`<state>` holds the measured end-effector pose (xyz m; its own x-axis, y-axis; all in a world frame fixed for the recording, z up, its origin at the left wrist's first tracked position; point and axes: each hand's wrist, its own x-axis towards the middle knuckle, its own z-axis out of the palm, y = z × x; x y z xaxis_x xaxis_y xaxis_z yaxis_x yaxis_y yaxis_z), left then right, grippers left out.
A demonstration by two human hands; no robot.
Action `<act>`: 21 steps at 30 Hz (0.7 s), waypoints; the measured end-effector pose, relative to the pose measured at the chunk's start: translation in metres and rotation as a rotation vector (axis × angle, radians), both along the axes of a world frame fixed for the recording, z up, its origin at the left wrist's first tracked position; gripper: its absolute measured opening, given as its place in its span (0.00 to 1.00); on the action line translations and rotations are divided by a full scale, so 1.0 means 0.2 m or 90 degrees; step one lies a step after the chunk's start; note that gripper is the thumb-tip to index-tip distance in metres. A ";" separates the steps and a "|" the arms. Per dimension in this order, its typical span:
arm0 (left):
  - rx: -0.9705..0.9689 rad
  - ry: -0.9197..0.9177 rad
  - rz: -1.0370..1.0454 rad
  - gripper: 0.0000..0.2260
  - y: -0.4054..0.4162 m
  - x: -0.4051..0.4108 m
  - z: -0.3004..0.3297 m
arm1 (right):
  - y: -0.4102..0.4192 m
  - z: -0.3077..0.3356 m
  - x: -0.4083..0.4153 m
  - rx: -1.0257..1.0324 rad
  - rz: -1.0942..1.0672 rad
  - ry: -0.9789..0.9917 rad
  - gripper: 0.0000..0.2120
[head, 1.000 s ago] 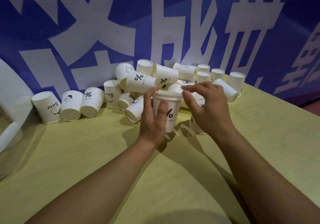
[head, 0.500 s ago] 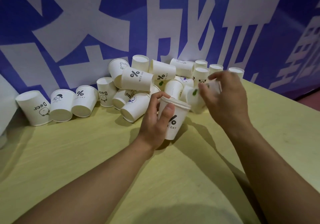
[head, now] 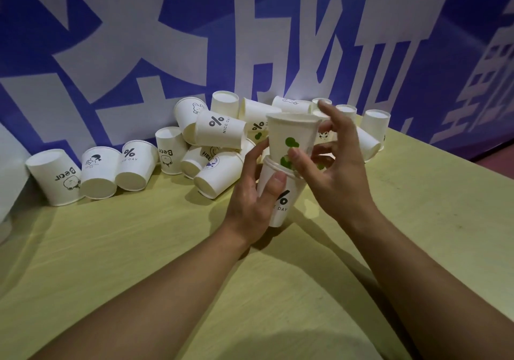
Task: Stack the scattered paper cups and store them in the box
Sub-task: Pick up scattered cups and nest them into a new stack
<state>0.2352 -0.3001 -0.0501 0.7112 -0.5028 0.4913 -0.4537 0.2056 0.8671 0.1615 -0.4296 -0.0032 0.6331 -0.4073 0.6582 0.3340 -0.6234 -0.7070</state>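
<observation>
Head view, left hand (head: 251, 192): I see it gripping the cup stack (head: 281, 201).
Right hand (head: 333, 170): pinching green-leaf cup (head: 292, 134), seated partway in stack.

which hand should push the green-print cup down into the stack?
Right. The right hand already pinches the green-print cup, whose base sits in the stack; the left hand grips that stack, steadying it.

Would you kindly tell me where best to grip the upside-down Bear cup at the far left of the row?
Judging by its pose, grip the Bear cup around its side wall from above: it stands rim-down on the table, flat base up, with a neighbour touching its right.
</observation>
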 end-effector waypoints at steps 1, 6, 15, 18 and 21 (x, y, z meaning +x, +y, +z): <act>-0.012 0.002 0.001 0.28 0.00 0.00 0.00 | 0.01 -0.01 0.00 -0.010 0.014 0.007 0.30; -0.030 -0.021 0.097 0.30 0.00 0.01 0.00 | 0.02 -0.06 0.04 -0.036 0.043 0.043 0.17; -0.091 0.014 0.217 0.15 -0.01 0.05 0.00 | -0.14 -0.10 0.16 -0.226 -0.186 0.214 0.25; -0.107 0.028 0.206 0.14 -0.01 0.05 0.00 | -0.18 -0.17 0.18 -0.281 -0.203 0.413 0.30; -0.112 0.035 0.185 0.15 -0.01 0.05 0.00 | -0.18 -0.17 0.18 -0.296 -0.221 0.405 0.30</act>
